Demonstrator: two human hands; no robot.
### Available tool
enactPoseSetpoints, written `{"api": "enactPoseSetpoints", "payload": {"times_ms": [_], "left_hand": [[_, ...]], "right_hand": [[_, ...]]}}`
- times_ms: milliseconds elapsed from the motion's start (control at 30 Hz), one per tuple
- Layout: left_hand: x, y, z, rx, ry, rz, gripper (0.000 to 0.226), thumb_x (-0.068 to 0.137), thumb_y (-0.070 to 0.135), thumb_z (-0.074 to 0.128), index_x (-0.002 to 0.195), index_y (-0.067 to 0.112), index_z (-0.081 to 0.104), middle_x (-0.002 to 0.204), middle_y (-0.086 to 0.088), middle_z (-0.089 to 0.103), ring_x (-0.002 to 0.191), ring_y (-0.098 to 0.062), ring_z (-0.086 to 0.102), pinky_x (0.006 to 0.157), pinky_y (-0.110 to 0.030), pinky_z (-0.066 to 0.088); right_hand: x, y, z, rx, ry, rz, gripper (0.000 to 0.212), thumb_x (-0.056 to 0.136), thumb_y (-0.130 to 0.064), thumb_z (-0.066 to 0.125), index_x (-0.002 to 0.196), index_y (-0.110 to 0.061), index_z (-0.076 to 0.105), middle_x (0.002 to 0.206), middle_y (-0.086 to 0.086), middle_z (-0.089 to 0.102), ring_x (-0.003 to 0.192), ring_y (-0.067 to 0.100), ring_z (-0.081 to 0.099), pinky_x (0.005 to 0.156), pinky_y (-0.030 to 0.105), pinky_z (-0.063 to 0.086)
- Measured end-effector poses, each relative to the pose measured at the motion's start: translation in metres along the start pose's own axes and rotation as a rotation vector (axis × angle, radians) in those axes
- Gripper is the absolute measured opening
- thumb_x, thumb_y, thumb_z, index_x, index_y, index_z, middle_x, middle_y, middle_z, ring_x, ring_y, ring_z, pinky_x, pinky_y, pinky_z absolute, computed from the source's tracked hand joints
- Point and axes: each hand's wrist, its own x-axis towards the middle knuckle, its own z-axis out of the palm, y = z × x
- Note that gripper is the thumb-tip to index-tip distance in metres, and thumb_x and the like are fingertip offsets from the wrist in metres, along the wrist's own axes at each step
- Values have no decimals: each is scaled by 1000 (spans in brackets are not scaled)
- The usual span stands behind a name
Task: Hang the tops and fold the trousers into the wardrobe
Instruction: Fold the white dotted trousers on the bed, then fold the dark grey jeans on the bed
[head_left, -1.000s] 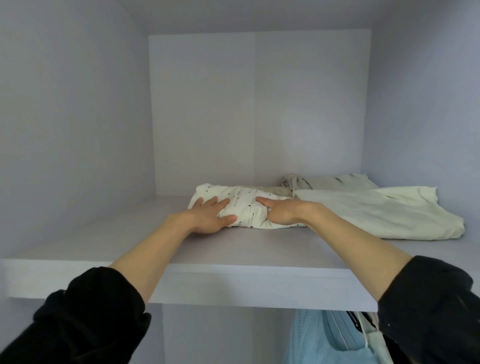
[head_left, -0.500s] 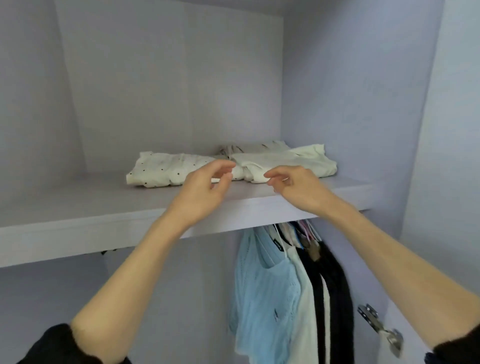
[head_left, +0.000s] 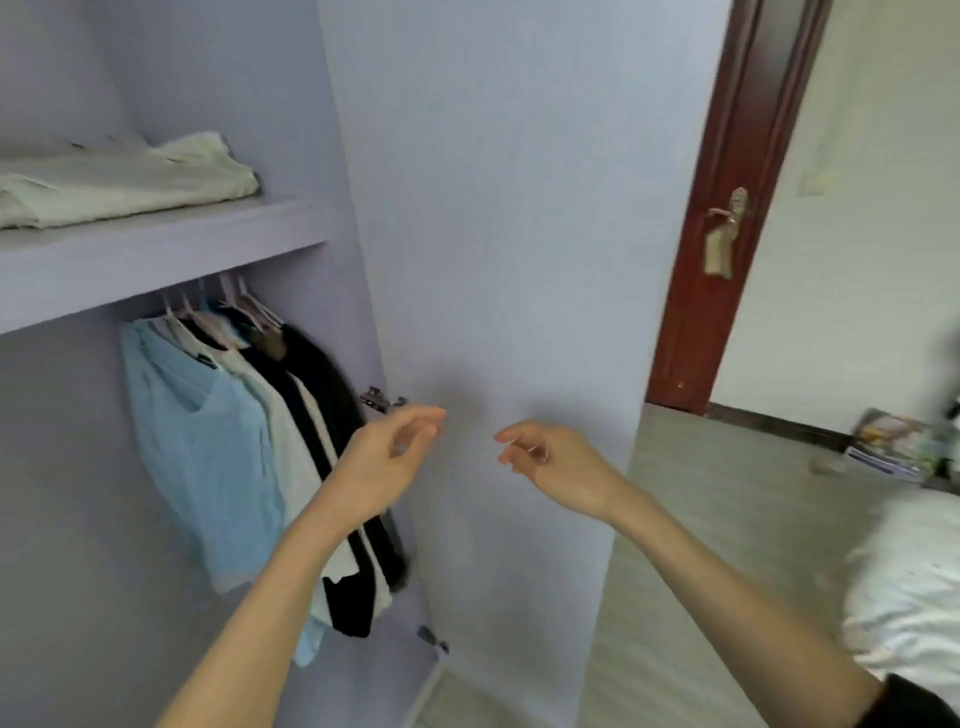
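Turning toward the rumpled white bedding at the right looks like the step in hand, presumably to fetch another garment; it would go best with both palms free and a grip at the waistband or shoulders. The left hand and right hand hover apart before the pale lilac wardrobe door, fingers loosely curled, grasping nothing. Cream folded trousers lie on the lilac wardrobe shelf; below it, light blue, white and black tops hang on hangers.
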Motion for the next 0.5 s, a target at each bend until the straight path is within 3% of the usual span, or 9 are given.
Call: {"api": "enactPoseSetpoints", "payload": {"times_ms": [167,333,433,500], "left_hand": [[-2,45,132,-115,-270,81,21,95,4,49,106,19,60,101,-6,66,82,-8,62,82,-23,46],[-9,108,252,-182,-496,178,18,96,16,50,103,31,59,103,1,68,97,-16,64,91,-28,47],[-15,151,330,-231,-598,244,23,95,11,51,98,33,58,99,1,67,94,-19,65,89,-29,48],[-19,176,378,-269,-677,284,29,96,10,51,95,38,58,96,5,67,91,-13,66,87,-25,49]], "right_hand": [[-100,95,-63,-12,133,220,27,96,-14,50,119,-8,63,115,6,66,98,16,62,90,21,42],[-197,168,-132,36,274,428,26,96,-11,49,117,-8,62,106,9,70,86,13,59,87,25,45],[-259,211,-176,56,373,536,26,96,-11,48,118,-8,62,103,7,70,87,13,59,80,18,46],[-296,234,-202,58,444,604,25,96,-11,48,118,-9,62,104,7,69,90,15,60,82,22,47]]}}
